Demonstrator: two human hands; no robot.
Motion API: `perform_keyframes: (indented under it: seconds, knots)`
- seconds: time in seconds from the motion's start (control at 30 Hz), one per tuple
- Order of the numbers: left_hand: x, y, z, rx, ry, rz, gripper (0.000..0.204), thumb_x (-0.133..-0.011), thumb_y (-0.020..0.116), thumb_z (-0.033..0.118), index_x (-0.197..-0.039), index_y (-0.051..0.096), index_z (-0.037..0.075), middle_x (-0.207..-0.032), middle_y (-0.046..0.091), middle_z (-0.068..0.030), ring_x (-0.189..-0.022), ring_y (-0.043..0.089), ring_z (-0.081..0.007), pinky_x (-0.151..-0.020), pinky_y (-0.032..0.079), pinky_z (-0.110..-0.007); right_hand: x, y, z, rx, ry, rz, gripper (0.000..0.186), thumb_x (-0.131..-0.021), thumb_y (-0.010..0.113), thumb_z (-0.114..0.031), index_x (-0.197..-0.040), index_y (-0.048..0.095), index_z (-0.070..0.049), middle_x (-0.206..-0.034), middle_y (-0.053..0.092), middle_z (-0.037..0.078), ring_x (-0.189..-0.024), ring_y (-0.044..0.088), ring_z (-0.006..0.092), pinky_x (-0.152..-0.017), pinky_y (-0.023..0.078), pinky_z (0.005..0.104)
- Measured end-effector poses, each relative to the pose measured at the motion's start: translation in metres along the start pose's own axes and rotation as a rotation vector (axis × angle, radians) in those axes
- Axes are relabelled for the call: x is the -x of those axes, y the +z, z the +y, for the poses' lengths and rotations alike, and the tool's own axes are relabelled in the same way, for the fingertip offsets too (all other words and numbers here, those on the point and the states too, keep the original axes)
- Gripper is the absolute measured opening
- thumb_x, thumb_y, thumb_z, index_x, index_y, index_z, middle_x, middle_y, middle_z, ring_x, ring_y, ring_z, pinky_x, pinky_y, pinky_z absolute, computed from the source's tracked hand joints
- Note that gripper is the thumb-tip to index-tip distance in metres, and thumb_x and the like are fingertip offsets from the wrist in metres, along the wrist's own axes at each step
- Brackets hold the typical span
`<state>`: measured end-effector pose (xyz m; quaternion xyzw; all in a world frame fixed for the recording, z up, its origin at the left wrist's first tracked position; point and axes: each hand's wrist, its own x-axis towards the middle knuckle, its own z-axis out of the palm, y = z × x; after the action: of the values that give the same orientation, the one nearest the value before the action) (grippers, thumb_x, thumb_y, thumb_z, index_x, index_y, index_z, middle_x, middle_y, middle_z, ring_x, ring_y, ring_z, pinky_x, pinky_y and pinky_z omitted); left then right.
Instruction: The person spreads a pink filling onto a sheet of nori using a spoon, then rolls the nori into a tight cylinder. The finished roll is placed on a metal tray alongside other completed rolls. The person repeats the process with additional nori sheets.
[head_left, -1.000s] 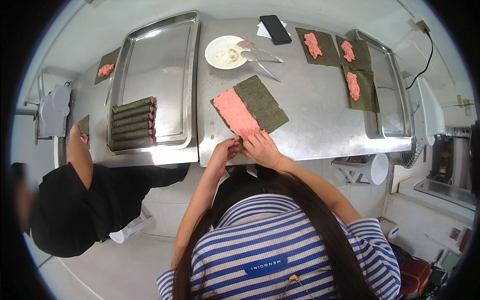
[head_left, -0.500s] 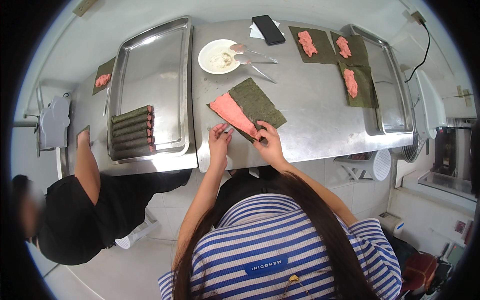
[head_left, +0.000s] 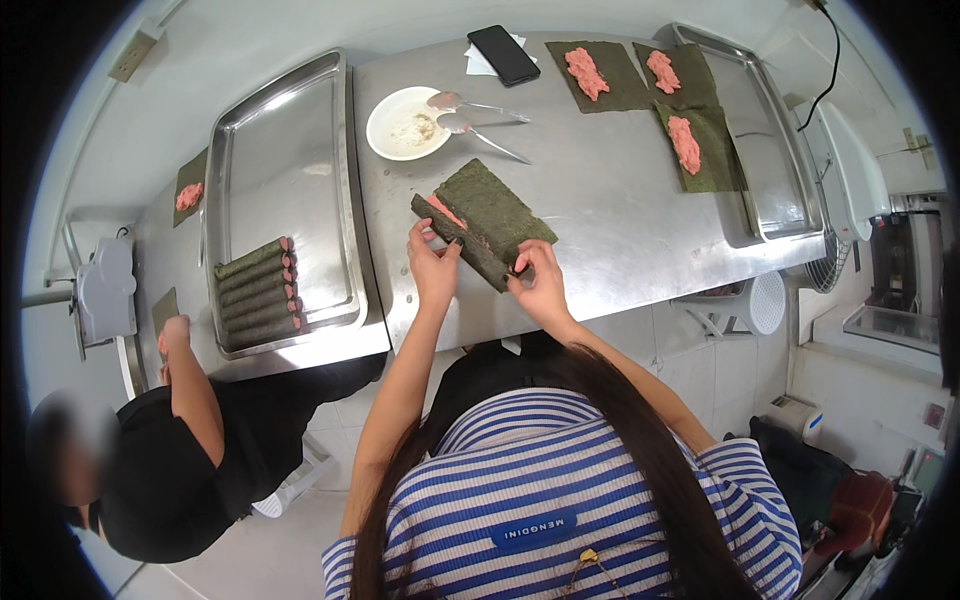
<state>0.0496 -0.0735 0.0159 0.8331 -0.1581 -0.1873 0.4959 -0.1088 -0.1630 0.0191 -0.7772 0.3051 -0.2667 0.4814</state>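
On the steel table in front of me lies a dark green seaweed sheet, its near edge folded up over a strip of pink paste. Only a sliver of the paste shows along the fold. With curled fingers my left hand grips the folded edge near its left part. My right hand pinches the same fold at its lower right end. Just beyond the sheet stand a white bowl with pale residue and two metal spoons resting at its rim.
A steel tray at the left holds several seaweed rolls. Seaweed sheets with pink paste lie far right, beside and over another tray. A black phone rests at the back. A co-worker works at the left.
The near edge of the seaweed sheet has been lifted and folded over the pink paste, covering most of it. Both my hands have moved with the fold. The view has shifted slightly.
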Motion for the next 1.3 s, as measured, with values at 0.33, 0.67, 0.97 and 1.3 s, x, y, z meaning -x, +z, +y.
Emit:
perform_keyframes:
  seconds: [0.33,0.67,0.97,1.3]
  knots:
    - [-0.006,-0.001,0.002,-0.038,0.088,-0.040,0.051,-0.078,0.066,0.002,-0.126,0.047,0.007,-0.114,0.047,-0.0188,-0.075,0.062,-0.0222,-0.071,0.053,-0.033,-0.014,0.038,-0.015,0.705,-0.645,-0.280,0.043,-0.080,0.052,-0.005,-0.118,0.051,0.014,-0.129,0.048,0.025,-0.119,0.049,0.0362,-0.103,0.041,0.0395]
    - [-0.012,-0.035,0.004,-0.690,0.897,-0.176,0.043,-0.076,0.058,0.002,-0.118,0.060,0.012,-0.129,0.054,-0.0030,-0.115,0.051,-0.0266,-0.097,0.041,-0.040,-0.014,0.050,-0.010,0.556,-0.412,-0.254,0.046,-0.078,0.051,0.001,-0.120,0.046,0.017,-0.126,0.047,0.031,-0.117,0.048,0.0407,-0.102,0.042,0.0398]
    - [-0.062,-0.038,0.014,-0.832,1.142,-0.445,0.033,-0.079,0.058,0.011,-0.111,0.064,0.012,-0.114,0.063,0.0004,-0.114,0.054,-0.0197,-0.103,0.037,-0.040,-0.020,0.062,-0.014,0.621,-0.294,-0.194,0.049,-0.073,0.053,0.004,-0.120,0.047,0.017,-0.123,0.048,0.029,-0.110,0.049,0.0395,-0.095,0.044,0.0402]
    - [-0.077,-0.044,0.022,-0.824,1.188,-0.539,0.032,-0.076,0.062,0.010,-0.107,0.064,0.012,-0.109,0.064,-0.0002,-0.107,0.058,-0.0161,-0.102,0.039,-0.037,-0.031,0.050,-0.023,0.560,-0.093,-0.186,0.041,-0.071,0.056,0.003,-0.111,0.055,0.013,-0.106,0.054,0.023,-0.102,0.052,0.0382,-0.089,0.047,0.0413]
